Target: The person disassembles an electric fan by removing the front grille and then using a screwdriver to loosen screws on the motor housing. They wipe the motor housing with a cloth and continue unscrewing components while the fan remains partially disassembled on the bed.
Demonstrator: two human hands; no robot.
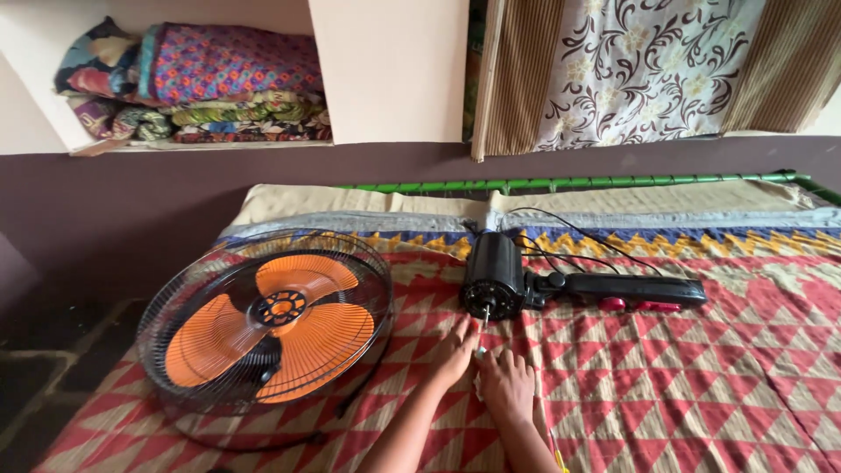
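A black fan motor [492, 276] with its arm and base bar [631, 289] lies on a red and cream patterned bedcover [701, 377]. Its short shaft [484, 317] points toward me. My left hand [455, 350] rests on the cover just below the motor, fingers stretched toward the shaft. My right hand [506, 384] sits beside it, fingers curled on a small pale thing that I cannot make out. To the left lies the fan cage [263, 320] of black wire with orange blades [272, 328] inside.
A black cord [569, 229] loops behind the motor. The bed has a green metal rail [569, 183] at its far edge. Folded colourful blankets [219, 83] fill a wall shelf at the top left. A patterned curtain [648, 66] hangs at the top right. Dark floor lies left of the bed.
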